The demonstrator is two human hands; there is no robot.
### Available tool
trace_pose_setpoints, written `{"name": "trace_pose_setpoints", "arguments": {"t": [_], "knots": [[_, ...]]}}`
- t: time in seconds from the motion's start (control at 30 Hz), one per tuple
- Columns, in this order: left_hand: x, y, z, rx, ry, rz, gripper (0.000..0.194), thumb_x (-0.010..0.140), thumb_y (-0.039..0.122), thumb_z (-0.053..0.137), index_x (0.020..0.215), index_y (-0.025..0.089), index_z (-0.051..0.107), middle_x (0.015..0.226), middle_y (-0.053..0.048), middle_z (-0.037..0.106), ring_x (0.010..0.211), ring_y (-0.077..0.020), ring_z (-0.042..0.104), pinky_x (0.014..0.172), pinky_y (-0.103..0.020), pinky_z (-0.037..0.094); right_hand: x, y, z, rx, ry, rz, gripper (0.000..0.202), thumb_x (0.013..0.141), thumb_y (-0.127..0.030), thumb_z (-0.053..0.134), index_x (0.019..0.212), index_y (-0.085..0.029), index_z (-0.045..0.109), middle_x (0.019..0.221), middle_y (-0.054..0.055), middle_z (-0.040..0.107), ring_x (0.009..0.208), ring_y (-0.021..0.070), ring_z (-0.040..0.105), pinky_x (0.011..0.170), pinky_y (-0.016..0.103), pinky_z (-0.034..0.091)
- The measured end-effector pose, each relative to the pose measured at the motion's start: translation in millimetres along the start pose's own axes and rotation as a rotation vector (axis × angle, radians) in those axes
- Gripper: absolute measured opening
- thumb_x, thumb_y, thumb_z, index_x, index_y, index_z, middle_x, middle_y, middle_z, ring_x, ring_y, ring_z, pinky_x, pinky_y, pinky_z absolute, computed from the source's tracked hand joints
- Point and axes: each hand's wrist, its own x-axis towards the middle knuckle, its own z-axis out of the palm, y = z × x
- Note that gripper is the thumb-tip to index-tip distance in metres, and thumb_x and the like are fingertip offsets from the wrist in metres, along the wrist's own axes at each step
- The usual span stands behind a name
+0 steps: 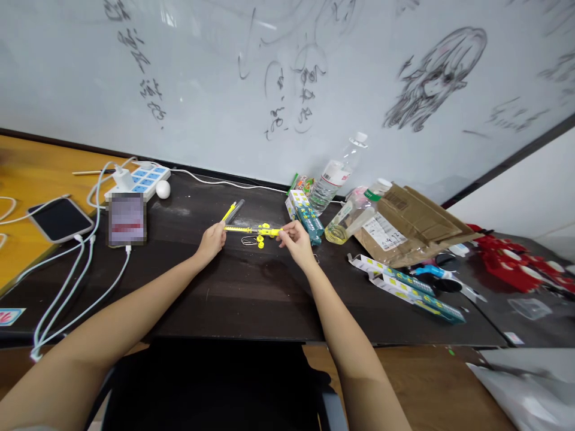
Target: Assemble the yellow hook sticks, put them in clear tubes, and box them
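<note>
One slender yellow device (238,230) spans the left hand (212,241) and right hand (295,240) over the dark table (251,299), fingers pinching either end. Presumably light, stiff, smooth plastic; best held by its ends, sparing the narrow middle.

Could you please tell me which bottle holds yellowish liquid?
The shorter bottle, beside the cardboard packaging; the taller bottle holds clear liquid.
</note>
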Motion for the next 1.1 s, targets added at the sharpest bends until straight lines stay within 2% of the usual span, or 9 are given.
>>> {"name": "trace_pose_setpoints", "arguments": {"t": [0.2, 0.5, 0.77, 0.97, 1.1], "knots": [[-1, 0, 1.4, 0.006, -0.002, 0.006, 0.032, 0.089, 0.039, 0.037, 0.063, 0.021, 0.033, 0.046, 0.009, 0.027, 0.034, -0.0053, 0.024, 0.033, -0.017, 0.020, -1, 7, 6, 0.029, -0.027, 0.077, 0.035, 0.078, -0.050, 0.062, 0.076, -0.021, 0.042, 0.049, -0.009, 0.051, 0.038, 0.0064, 0.045, 0.038, 0.018, 0.038], [0, -1, 1.8, 0.004, -0.002, -0.001, 0.032, 0.088, 0.039, 0.039, 0.062, 0.021, 0.032, 0.045, 0.008, 0.028, 0.033, -0.0050, 0.024, 0.033, -0.017, 0.019, -2, 8, 11, 0.061, -0.048, 0.098, 0.038, 0.075, -0.053, 0.064, 0.076, -0.021, 0.043, 0.050, -0.009, 0.053, 0.038, 0.0065, 0.047, 0.039, 0.019, 0.042], [-1, 2, 1.7, 0.012, 0.002, -0.003, 0.032, 0.090, 0.037, 0.037, 0.063, 0.020, 0.033, 0.045, 0.008, 0.028, 0.034, -0.0051, 0.024, 0.033, -0.017, 0.020, 0, 6, 7, 0.078, -0.026, 0.087, 0.039, 0.075, -0.056, 0.062, 0.076, -0.021, 0.046, 0.053, -0.008, 0.051, 0.042, 0.0070, 0.049, 0.041, 0.020, 0.045], [-2, 4, 3.3, 0.015, 0.007, -0.012, 0.033, 0.090, 0.036, 0.036, 0.062, 0.020, 0.032, 0.045, 0.008, 0.027, 0.034, -0.0050, 0.023, 0.033, -0.017, 0.020, 0, 6, 9, 0.086, -0.031, 0.067, 0.037, 0.074, -0.053, 0.065, 0.080, -0.020, 0.049, 0.056, -0.007, 0.052, 0.044, 0.0070, 0.049, 0.041, 0.021, 0.045], [-1, 3, 1.4, 0.031, -0.036, -0.034, 0.035, 0.091, 0.039, 0.035, 0.061, 0.020, 0.031, 0.045, 0.008, 0.026, 0.033, -0.0048, 0.023, 0.033, -0.017, 0.020, 0, 11, 11, 0.128, -0.030, 0.058, 0.037, 0.073, -0.051, 0.067, 0.081, -0.020, 0.049, 0.057, -0.007, 0.053, 0.042, 0.0061, 0.048, 0.042, 0.021, 0.045]]}}
